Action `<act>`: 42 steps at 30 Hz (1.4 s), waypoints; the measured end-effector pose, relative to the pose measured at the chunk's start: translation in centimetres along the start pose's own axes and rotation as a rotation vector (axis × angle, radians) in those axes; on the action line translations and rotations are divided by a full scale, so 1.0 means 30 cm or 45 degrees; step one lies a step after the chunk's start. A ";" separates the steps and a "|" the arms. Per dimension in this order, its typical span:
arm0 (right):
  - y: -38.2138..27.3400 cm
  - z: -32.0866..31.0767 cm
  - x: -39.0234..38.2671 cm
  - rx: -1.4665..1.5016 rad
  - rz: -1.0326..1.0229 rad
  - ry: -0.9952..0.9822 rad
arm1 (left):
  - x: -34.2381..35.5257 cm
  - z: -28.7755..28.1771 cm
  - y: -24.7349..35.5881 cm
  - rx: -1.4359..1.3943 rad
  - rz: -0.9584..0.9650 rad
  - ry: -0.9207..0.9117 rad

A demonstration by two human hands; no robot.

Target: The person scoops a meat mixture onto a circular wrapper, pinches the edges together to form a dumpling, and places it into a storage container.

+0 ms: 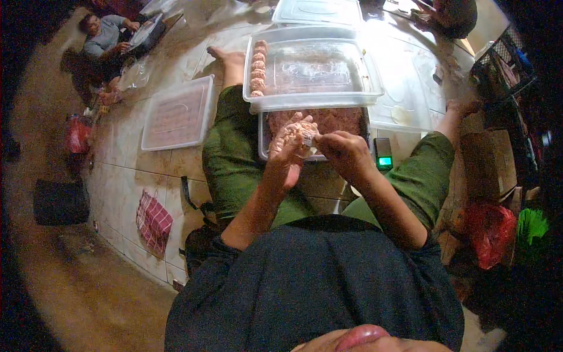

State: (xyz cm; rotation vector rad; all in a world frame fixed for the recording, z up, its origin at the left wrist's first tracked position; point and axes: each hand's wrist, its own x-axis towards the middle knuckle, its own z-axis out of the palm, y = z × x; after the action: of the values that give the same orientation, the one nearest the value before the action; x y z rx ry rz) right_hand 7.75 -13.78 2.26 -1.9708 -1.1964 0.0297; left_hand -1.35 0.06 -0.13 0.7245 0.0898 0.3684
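My left hand [289, 142] is palm up over a tub, fingers stretched out, with pale, wet-looking paste smeared on the palm and fingers. Against its fingers lies a small whitish, see-through piece [307, 138] with print on it, perhaps plastic film. My right hand [347, 152] pinches the edge of that piece; its fingertips are partly hidden. Beneath my hands, the clear tub holds reddish-brown minced meat [343, 120]. Resting over the tub's far part is a large clear plastic tray [314, 101], with a row of shaped meat portions [258, 70] along its left side.
A lidded container [179, 114] lies left of my leg. Right of the tub are a scale [383, 155] with a green display and a clear lid [402, 100]. A checked cloth [154, 222], a red bag [492, 234] and a cardboard box [489, 164] lie around. Another person [111, 38] sits far left.
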 end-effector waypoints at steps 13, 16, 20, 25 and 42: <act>-0.056 -0.094 -0.074 0.133 0.033 -0.047 | -0.026 0.043 0.013 -0.334 -0.239 -0.098; -0.043 -0.156 -0.096 0.013 0.013 -0.103 | -0.047 0.045 0.033 -0.377 -0.267 -0.044; -0.063 -0.204 -0.063 0.059 -0.002 0.219 | -0.037 0.079 0.032 0.031 -0.218 -0.120; -0.008 -0.173 -0.081 0.039 0.055 -0.075 | -0.053 0.052 0.001 0.025 -0.282 -0.039; 0.016 -0.144 -0.084 0.133 -0.019 0.008 | -0.048 0.077 0.034 -0.310 -0.463 -0.098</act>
State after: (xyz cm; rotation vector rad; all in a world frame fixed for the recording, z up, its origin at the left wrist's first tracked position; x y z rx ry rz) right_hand 8.47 -18.47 3.92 -1.8694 -1.1816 0.0766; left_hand -2.52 -1.20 2.19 0.4679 0.0999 0.0023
